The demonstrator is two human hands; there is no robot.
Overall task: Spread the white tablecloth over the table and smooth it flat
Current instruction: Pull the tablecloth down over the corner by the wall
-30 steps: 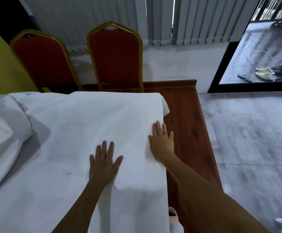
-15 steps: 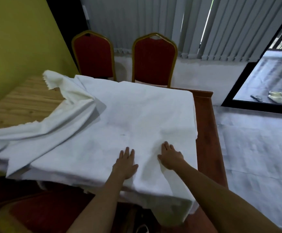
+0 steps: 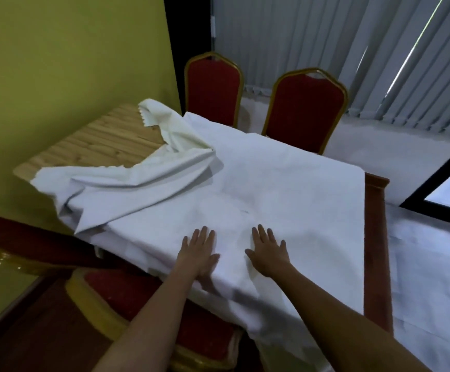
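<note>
Seen now from further back and to the left than a second ago, with far more of the white tablecloth [image 3: 272,189] in frame. Left hand [image 3: 199,251] and right hand [image 3: 268,251] pressed palm-down near the near edge, fingers spread flat, gripping nothing. Moved in from the cloth's right edge, where the right hand rested a second ago, and now set side by side nearer the middle. Cloth lying smooth across the right and far stretch of the table [image 3: 374,237], a strip of red-brown wood left bare along the right side. At left, a bunched, folded mass of fabric [image 3: 143,178] heaped over pale wood-grain tabletop [image 3: 92,146], newly revealed by the shift in view. Judged roughly half done: left part to be unfolded and drawn out, then smoothed. Two red chairs [image 3: 304,108] beyond the far edge.
</note>
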